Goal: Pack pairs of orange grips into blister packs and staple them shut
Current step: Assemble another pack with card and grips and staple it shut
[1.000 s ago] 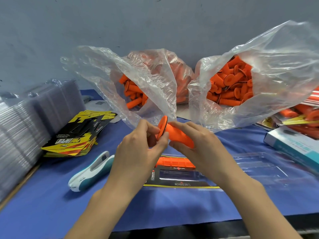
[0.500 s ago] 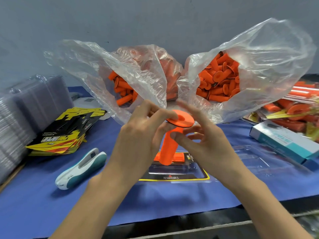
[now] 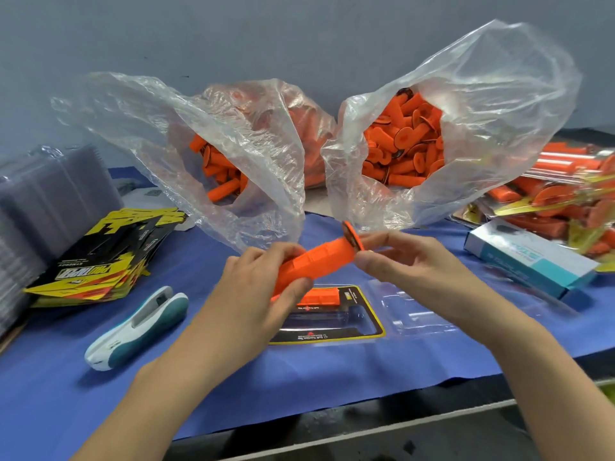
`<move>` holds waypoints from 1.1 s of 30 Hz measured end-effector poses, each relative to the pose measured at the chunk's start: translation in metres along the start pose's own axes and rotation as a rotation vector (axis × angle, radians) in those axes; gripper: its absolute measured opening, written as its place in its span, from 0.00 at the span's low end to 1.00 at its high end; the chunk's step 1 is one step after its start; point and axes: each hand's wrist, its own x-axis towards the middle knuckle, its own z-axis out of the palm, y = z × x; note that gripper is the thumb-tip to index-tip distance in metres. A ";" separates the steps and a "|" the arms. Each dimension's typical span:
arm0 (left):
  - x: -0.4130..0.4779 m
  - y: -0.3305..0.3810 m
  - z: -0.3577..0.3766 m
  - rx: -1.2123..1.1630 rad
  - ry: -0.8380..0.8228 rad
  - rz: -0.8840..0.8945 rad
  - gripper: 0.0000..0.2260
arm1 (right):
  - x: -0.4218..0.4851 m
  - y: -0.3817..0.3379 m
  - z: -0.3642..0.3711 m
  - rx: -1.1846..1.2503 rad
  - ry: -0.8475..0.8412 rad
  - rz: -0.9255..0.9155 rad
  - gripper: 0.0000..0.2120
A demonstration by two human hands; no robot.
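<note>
Holding an orange grip (image 3: pixel 319 261) in the air over the open blister pack (image 3: pixel 352 331), both hands share the load: the left hand (image 3: pixel 263 294) wraps thumb and fingers round the plain end of the barrel, and the right hand (image 3: pixel 416 267) pinches the flanged end between thumb and fingertips. Its long axis runs from low on the left to higher on the right, flange up and to the right, so it sits at a slant to the pack beneath. That pack lies flat on the blue cloth (image 3: pixel 233 377), just under the hands and a little nearer the person, its slots running left to right. A seated grip (image 3: pixel 321 297) already fills the far slot; the near slot looks dark and vacant, though the left hand covers its left part, so which way the flange should face is hard to say. The next move, I judge, is to level the orange grip and lower it into the near slot, with both hands equally close. The stapler (image 3: pixel 136 327) lies to the left, untouched.
</note>
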 end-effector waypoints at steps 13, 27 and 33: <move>-0.014 -0.005 0.022 0.289 -0.308 0.045 0.18 | -0.007 0.044 -0.005 -0.218 -0.109 0.112 0.07; -0.021 -0.013 0.029 0.220 -0.264 0.078 0.18 | -0.011 0.043 0.000 -0.404 -0.240 0.079 0.08; -0.020 -0.015 0.025 0.180 -0.233 0.092 0.09 | -0.012 0.041 0.001 -0.452 -0.246 0.070 0.09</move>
